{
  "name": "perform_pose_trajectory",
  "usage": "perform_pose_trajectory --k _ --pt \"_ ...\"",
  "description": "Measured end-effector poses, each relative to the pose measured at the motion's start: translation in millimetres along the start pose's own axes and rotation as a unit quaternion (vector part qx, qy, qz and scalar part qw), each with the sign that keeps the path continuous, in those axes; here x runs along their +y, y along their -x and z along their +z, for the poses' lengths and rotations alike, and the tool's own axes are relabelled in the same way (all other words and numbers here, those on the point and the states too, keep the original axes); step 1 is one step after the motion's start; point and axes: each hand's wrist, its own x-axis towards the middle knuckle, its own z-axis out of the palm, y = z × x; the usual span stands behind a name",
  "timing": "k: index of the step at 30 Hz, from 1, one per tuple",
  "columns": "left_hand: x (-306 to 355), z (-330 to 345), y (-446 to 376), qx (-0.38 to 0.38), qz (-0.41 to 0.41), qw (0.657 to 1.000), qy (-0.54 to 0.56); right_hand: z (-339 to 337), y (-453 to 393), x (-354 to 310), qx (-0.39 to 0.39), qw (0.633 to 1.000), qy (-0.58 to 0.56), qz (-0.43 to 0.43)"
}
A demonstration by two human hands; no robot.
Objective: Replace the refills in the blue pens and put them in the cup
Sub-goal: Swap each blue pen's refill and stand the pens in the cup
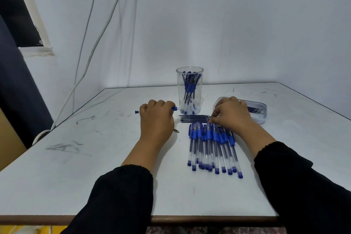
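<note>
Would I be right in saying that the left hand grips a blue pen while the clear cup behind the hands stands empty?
Not quite: the head view shows the clear cup already holds several blue pens. The rest stands: the left hand does grip a blue pen.

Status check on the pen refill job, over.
Left hand grips one blue pen. Right hand fingers pinching loose refills. Cup part filled. Nothing in the way.

Clear glossy plastic cup (189, 89), see-through all round. Pens (212, 146) on the table: transparent plastic barrels, matt blue grips that look like rubber. Table top (95, 157) smooth, pale, scuffed with grey marks. Tray (261, 113) translucent plastic. Sleeves (121, 199) black matt cloth.
</note>
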Motion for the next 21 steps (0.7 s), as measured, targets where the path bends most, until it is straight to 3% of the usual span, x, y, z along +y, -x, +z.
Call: perform_pose_trajectory --k 21 --pt "0.2 0.4 1.4 0.000 0.003 1.000 0.005 3.6 1.9 2.9 0.008 1.000 0.013 -0.020"
